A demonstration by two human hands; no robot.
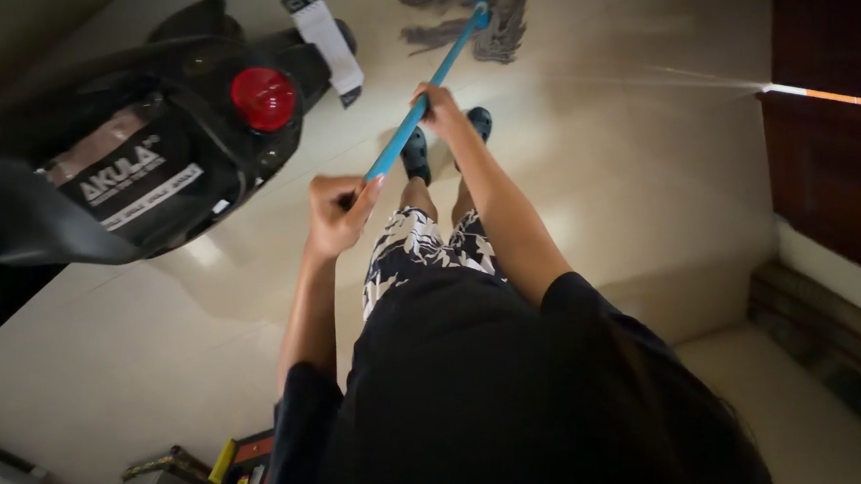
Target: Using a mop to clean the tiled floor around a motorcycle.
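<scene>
**Q:** What is closest to you in this view from above?

**A:** My own dark top fills the bottom of the view, with patterned black and white shorts (420, 251) below it. At about seven o'clock a few books or boxes (218, 463) lie at the edge of the view; I cannot make out more.

**Q:** What are your hands doing?

**A:** Both hold a blue mop handle (422, 111). My left hand (340, 212) is nearer to me, just left of centre. Its fingers are curled fully shut around the upper end of the handle. My right hand (441, 109) is farther along, towards twelve o'clock. Its fingers are also wrapped tight around the handle.

**Q:** Where does the mop go from there?

**A:** The handle slants from my left hand up towards one o'clock. It passes over my feet in dark shoes (417, 156), which stand on a pale tiled floor (609, 134). At twelve o'clock, at the top edge, the grey stringy mop head (484, 22) rests spread on the floor.

**Q:** What else is around you?

**A:** At ten o'clock stands the rear of a black scooter (134, 152) with a round red tail light (262, 99), near my left hand but apart from it. At two o'clock a dark wooden door (826, 153) shows a thin line of light along it.
</scene>
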